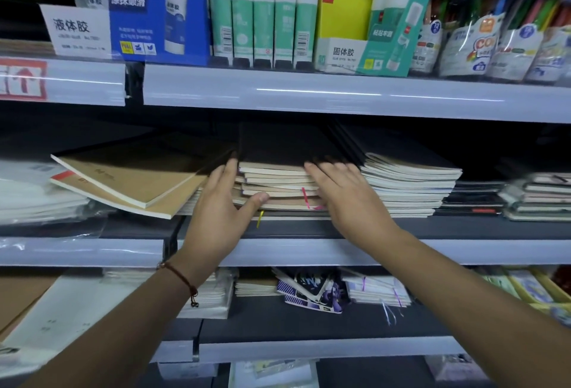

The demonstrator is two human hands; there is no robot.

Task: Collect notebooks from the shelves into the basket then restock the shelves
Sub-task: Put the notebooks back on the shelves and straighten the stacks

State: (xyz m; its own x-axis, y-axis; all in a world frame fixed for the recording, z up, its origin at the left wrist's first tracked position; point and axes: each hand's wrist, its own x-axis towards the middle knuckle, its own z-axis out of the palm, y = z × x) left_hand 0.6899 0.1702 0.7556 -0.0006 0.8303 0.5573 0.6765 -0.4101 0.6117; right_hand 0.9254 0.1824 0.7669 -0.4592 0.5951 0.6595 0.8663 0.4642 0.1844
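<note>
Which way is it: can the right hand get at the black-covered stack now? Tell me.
Probably yes. The right hand already lies with straight fingers against the front of the black-covered stack, and nothing stands between them; the left hand flanks its other side.

top shelf point(309, 90): glue sticks point(262, 19), blue glue box point(160, 10), pencil tubs point(482, 22). mid shelf point(432, 230): dark-cover notebook stack point(278, 183) center, kraft pads point(129, 183) tilted at left, white stack point(411, 183) at right. low shelf point(309, 325): more notebooks point(377, 291), patterned books point(312, 291).
</note>
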